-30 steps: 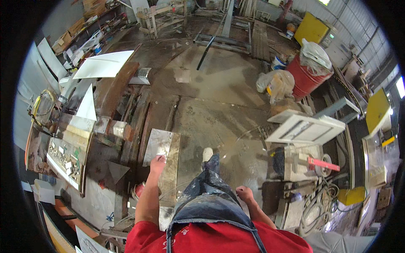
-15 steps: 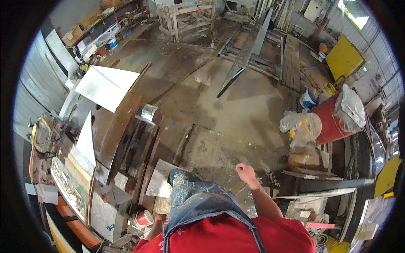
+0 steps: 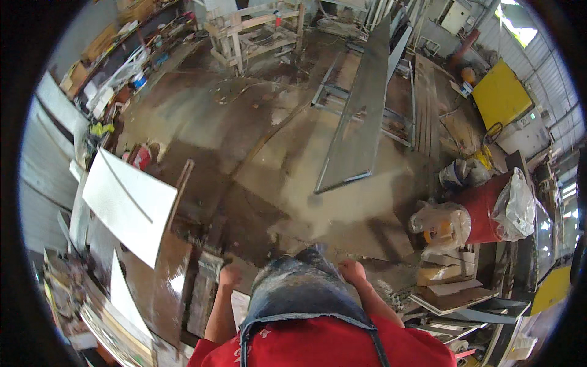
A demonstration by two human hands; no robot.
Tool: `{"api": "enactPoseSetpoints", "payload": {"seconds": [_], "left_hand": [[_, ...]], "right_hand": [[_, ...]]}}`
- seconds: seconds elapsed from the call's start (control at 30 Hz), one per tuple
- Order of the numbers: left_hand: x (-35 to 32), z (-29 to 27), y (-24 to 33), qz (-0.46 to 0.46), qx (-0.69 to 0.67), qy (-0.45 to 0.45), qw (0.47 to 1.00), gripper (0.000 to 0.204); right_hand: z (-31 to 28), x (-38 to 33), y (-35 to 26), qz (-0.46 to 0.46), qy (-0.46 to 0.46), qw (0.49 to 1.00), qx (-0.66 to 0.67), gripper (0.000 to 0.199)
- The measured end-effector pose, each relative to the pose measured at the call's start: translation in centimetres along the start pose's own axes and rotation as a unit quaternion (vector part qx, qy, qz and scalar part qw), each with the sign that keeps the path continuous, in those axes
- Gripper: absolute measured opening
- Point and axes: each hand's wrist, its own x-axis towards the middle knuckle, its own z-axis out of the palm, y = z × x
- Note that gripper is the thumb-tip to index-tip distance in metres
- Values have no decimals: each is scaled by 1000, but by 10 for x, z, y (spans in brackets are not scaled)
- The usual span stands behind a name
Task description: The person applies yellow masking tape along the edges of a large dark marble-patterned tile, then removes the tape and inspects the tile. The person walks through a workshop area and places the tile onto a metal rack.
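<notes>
My left hand (image 3: 230, 276) is curled closed in front of my left side. It looks to hold nothing and is nearest to a grey block-like piece (image 3: 210, 267) at the end of the bench. In front of my right side my right hand (image 3: 352, 271) is closed in a loose fist, with nothing visible in it. Between the hands hangs my stained dark apron (image 3: 302, 284). Farther left, a white sheet (image 3: 131, 205) with a dark strip across it lies on the brown work table (image 3: 168, 263).
Ahead, a long grey panel (image 3: 361, 122) lies over a metal frame (image 3: 330, 92) on the wet floor. A red drum (image 3: 483, 208) with plastic bags stands at right, near stacked boards (image 3: 452, 296). A wooden stand (image 3: 235, 46) and a yellow panel (image 3: 502, 95) are farther back.
I have moved forward; the long panel and the white sheet appear nearer. My left hand has risen and come forward from beside the red-and-white bucket. My right hand stays closed.
</notes>
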Motion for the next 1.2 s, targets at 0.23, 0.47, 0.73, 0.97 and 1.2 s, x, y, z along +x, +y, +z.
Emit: {"api": "enactPoseSetpoints", "payload": {"seconds": [0.23,0.47,0.73,0.97,1.2], "left_hand": [[184,-260,251,9,-386,120,915,27],[350,-386,246,-73,-440,122,887,33],[475,-464,173,-79,-429,173,883,18],[719,-654,284,-97,-482,74,868,24],[917,-803,487,74,-408,24,910,32]], "right_hand": [[-35,192,-65,-30,48,997,59,31],[-118,438,-211,-33,97,994,41,31],[-268,638,-403,-97,132,986,31,33],[-282,745,-351,50,156,986,-40,32],[-234,813,-340,112,33,988,-106,27]]}}
